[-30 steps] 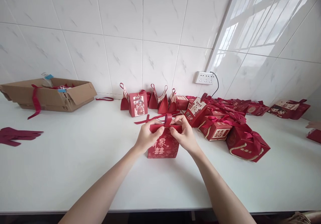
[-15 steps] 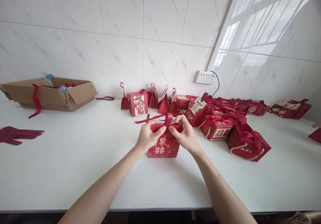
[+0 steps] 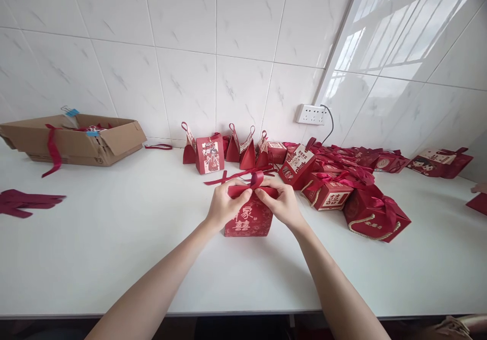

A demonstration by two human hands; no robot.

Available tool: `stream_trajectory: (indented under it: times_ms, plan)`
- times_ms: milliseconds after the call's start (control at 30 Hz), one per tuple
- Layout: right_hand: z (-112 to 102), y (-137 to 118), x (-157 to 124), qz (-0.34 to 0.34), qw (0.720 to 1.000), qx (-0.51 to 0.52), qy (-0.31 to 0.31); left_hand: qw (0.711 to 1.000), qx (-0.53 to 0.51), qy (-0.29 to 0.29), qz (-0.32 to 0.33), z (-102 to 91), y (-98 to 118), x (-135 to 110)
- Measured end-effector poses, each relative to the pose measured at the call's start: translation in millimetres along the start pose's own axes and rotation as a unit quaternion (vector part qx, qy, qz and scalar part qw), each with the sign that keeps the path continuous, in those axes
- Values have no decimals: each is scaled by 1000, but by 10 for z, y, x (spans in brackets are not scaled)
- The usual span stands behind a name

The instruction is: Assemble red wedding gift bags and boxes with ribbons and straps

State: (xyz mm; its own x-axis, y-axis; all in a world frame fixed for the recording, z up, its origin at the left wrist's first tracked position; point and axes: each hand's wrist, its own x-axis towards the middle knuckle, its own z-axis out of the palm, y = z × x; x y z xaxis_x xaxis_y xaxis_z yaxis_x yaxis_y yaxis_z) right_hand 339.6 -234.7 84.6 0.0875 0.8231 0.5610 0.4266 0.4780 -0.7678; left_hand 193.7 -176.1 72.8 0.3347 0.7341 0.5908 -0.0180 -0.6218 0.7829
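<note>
Pinching red ribbon [image 3: 255, 179] atop red box [image 3: 248, 220], L hand [image 3: 224, 205] & R hand [image 3: 282, 203] fingers are clamped on it; open table [image 3: 114, 248] is seen L, boxes [image 3: 342, 193] crowded R.

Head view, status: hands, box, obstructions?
Pinching ribbon atop red gift box: left hand, right hand. Box upright on white table. More red boxes close on the right.
</note>
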Motion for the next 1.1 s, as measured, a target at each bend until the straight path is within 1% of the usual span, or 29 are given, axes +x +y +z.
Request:
stream_trajectory:
  times_ms: [133, 333, 500, 667, 800, 1100]
  plan:
    - [-14, -2, 5, -8, 999, -30, -10, 1000, -5, -2, -4, 1, -1, 7]
    - [-43, -13, 22, -4, 999, -36, -39, 1000, -11, -11, -1, -24, 20, 13]
    - [-46, -15, 24, -9, 999, -37, -36, 999, -22, -24, 4, -38, 15, 15]
    - [-54, -17, 23, -23, 998, -46, -37, 1000, -11, -1, 7, -9, -24, 2]
    - [-60, -23, 22, -36, 997, -64, -36, 1000, 0, 16, -1, 4, -15, -10]
    - [-68, -17, 42, -22, 995, -78, -50, 1000, 0, 27, -4, 17, 12, -16]
